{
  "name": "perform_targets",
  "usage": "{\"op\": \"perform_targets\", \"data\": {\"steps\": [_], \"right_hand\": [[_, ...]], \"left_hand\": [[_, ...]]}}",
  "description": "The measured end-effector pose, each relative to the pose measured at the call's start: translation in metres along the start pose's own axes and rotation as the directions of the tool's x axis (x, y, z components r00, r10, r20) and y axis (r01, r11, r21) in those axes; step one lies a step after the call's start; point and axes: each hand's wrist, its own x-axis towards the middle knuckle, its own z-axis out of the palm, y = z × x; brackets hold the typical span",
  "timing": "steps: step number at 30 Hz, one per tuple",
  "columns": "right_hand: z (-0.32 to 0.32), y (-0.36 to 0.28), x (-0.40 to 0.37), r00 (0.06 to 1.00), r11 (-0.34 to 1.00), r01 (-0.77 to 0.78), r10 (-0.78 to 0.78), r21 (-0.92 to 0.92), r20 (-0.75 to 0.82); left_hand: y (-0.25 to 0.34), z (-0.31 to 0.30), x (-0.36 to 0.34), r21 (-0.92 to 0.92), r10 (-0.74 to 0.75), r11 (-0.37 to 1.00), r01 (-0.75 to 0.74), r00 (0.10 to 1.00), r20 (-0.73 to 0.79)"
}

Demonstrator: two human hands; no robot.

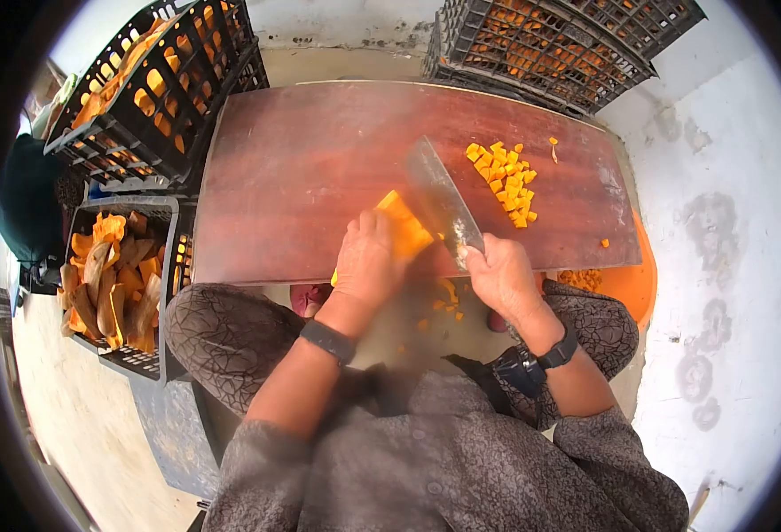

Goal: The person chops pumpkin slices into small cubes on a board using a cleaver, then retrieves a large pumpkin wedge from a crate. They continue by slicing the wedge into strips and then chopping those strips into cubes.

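Note:
My left hand (368, 255) is closed on an orange piece of pumpkin (405, 227) near the front edge of the red-brown wooden table (293, 160). In my right hand (502, 277) is the handle of a cleaver (444, 197). Its broad blade points away from me, just right of the pumpkin piece, with bits of orange stuck low on it. Beyond the blade, to the right, lies a loose heap of pumpkin cubes (507, 183). A thin orange scrap (553, 149) and a single cube (604, 243) lie farther right.
Black crates of pumpkin pieces stand at the back left (155, 97) and back right (550, 49). A lower crate (174, 239) at left holds peel and offcuts (111, 284). An orange basin (646, 275) with small pieces sits below the table's right end. Scraps (448, 297) lie on the floor.

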Motion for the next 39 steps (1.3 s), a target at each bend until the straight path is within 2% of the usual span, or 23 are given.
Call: {"op": "perform_targets", "data": {"steps": [2,6,11,15,20,26,39], "right_hand": [[0.004,-0.002,-0.009,0.998,0.998,0.057,-0.057,0.019,-0.015],[0.01,-0.003,-0.02,0.998,0.998,0.056,-0.056,0.004,-0.002],[0.02,0.013,-0.026,0.99,0.99,0.134,-0.135,-0.044,-0.036],[0.028,0.018,-0.03,0.995,0.994,0.097,-0.099,-0.048,-0.031],[0.033,0.021,-0.032,0.976,0.976,0.196,-0.203,-0.097,-0.072],[0.033,0.024,-0.03,0.981,0.966,0.191,-0.196,-0.174,-0.009],[0.033,0.015,-0.019,0.989,0.973,0.144,-0.134,-0.181,0.065]], "left_hand": [[0.001,0.001,0.0,0.022,-0.016,1.0,0.016,1.0,0.003],[0.002,0.007,-0.002,0.03,-0.041,0.999,0.041,0.999,-0.024],[0.003,0.005,-0.001,0.059,-0.081,0.995,0.08,0.997,0.014],[0.003,0.002,0.002,0.057,-0.077,0.996,0.075,0.996,0.036],[0.005,-0.001,0.005,0.052,-0.093,0.995,0.09,0.993,0.066],[0.003,-0.002,0.007,0.051,-0.098,0.994,0.095,0.992,0.073],[-0.001,0.0,0.007,0.044,-0.074,0.997,0.071,0.993,0.086]]}}
